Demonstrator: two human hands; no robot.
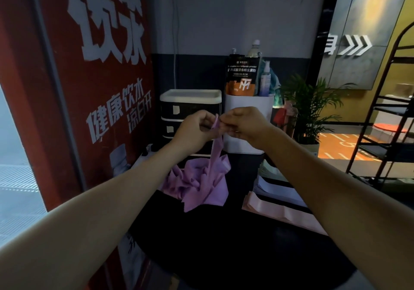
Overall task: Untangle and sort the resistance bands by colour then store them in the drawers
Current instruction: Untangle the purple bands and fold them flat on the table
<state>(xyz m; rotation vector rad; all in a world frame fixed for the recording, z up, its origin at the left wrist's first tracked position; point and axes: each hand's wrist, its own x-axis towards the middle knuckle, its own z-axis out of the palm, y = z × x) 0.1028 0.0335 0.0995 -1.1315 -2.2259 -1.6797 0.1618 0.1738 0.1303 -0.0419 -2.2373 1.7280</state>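
Note:
A tangled heap of purple resistance bands (197,184) lies on the dark round table (235,256). One purple strand (216,148) rises from the heap to my hands. My left hand (197,128) and my right hand (244,125) both pinch its top end, close together, in front of the drawers. A flat pink band (282,213) lies on the table to the right, partly under my right forearm. The black and white drawer unit (190,108) stands at the back of the table, its drawers closed.
A white bin (246,110) holding a supplement pouch, bottles and a spray stands right of the drawers. White papers (275,189) lie behind the pink band. A red signboard fills the left. A potted plant (309,106) and a metal rack (385,115) stand on the right.

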